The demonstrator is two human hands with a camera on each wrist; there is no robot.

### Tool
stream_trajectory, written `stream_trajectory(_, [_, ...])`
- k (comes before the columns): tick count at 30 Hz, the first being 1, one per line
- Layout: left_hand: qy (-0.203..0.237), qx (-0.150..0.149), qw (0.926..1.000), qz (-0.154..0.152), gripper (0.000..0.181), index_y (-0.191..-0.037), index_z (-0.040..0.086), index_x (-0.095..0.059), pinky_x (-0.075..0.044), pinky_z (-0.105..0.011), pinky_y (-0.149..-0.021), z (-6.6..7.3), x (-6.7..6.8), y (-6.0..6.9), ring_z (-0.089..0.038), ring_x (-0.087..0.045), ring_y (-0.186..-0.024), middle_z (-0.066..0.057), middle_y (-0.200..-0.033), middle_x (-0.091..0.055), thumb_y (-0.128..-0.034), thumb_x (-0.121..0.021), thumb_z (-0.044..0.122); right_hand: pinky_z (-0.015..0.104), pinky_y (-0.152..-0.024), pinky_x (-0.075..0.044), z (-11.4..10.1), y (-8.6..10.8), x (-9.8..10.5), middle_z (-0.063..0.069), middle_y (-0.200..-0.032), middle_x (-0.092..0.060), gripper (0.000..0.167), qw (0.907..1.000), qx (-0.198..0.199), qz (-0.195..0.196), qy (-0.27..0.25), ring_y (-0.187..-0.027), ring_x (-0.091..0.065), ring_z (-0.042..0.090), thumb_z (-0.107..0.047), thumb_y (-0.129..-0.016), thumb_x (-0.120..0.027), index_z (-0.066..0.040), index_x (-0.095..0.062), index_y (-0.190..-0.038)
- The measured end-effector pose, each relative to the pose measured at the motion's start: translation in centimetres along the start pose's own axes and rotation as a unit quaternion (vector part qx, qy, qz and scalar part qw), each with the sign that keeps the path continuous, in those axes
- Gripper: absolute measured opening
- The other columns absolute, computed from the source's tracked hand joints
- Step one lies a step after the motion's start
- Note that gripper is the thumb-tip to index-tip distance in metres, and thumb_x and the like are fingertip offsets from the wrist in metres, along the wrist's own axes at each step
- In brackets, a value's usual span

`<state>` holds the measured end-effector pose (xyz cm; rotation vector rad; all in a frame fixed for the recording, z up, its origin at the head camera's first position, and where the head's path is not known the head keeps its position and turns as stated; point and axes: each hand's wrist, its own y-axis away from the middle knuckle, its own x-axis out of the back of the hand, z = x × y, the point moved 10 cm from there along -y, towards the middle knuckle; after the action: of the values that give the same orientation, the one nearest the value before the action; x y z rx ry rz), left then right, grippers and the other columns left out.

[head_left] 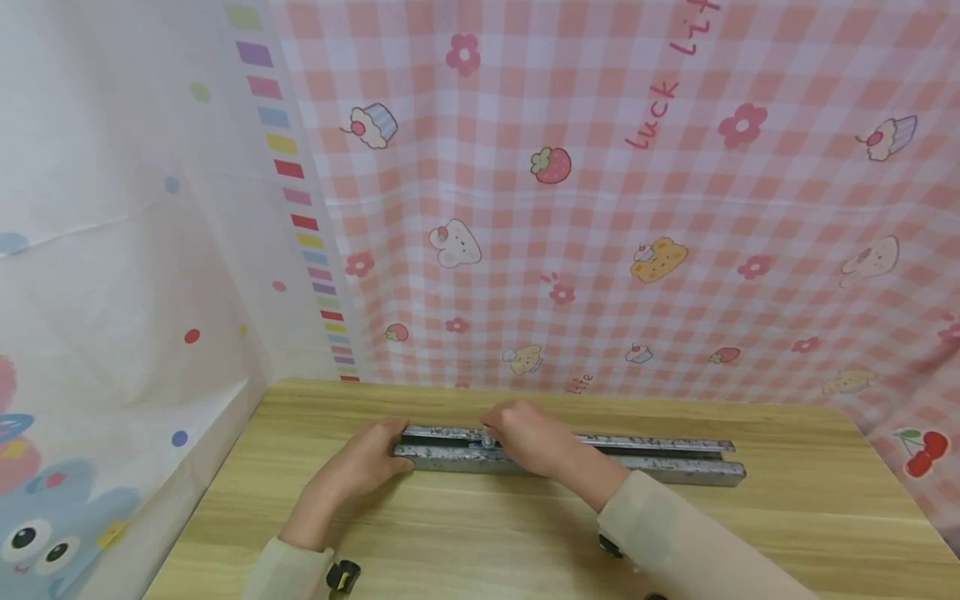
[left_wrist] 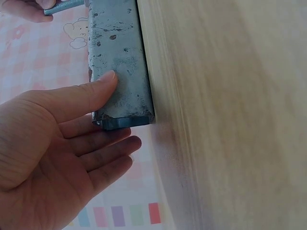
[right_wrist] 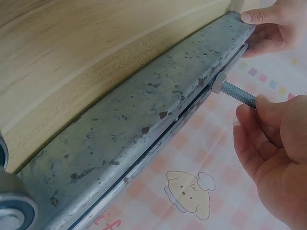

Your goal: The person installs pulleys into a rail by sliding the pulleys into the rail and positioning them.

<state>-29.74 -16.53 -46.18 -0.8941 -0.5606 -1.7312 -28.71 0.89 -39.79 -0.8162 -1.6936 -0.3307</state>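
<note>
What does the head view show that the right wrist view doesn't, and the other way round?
Only the head view: the left sleeve, the right sleeve and the right end of the metal rail.
Only the right wrist view: clear threads on the bolt, pinched by fingertips of the right hand.
Both: the rail, the right hand, the left hand, wooden table and checked cloth.

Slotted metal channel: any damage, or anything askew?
Yes, surface wear: the long grey slotted metal channel is scuffed, with dark brown, rust-like patches along its side and slot edge, odd against the plainer grey metal around them. The silver threaded metal bolt projecting from the slot shows no obvious bend.
</note>
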Motion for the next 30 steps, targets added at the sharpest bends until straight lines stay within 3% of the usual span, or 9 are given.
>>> stream_trajectory(21, [-0.002, 0.005, 1.0000, 0.002, 0.039, -0.121, 0.000, -0.069, -0.051, -0.052, -0.106, 0.1, 0.0, 0.0, -0.033, -0.064, -0.120, -0.014, -0.124, -0.070, -0.0852, -0.084, 0.000, 0.024, -0.074, -0.062, -1.6, -1.1, -0.2, 0.008, -0.084, -0.075, 0.009, 0.9987, 0.033, 0.036, 0.016, -0.079, -0.074, 0.020, 0.006, -0.093, -0.073, -0.002, -0.074, -0.091])
stream_trajectory(30, [-0.001, 0.006, 1.0000, 0.001, 0.036, -0.119, 0.002, -0.070, -0.052, -0.051, -0.104, 0.1, 0.0, 0.0, -0.031, -0.065, -0.117, -0.011, -0.120, -0.071, -0.0852, -0.084, 0.000, 0.027, -0.072, -0.063, -2.0, -1.4, -0.4, 0.008, -0.086, -0.076, 0.018, 0.9979, 0.038, 0.045, 0.025, -0.079, -0.074, 0.020, 0.015, -0.087, -0.070, -0.001, -0.076, -0.089])
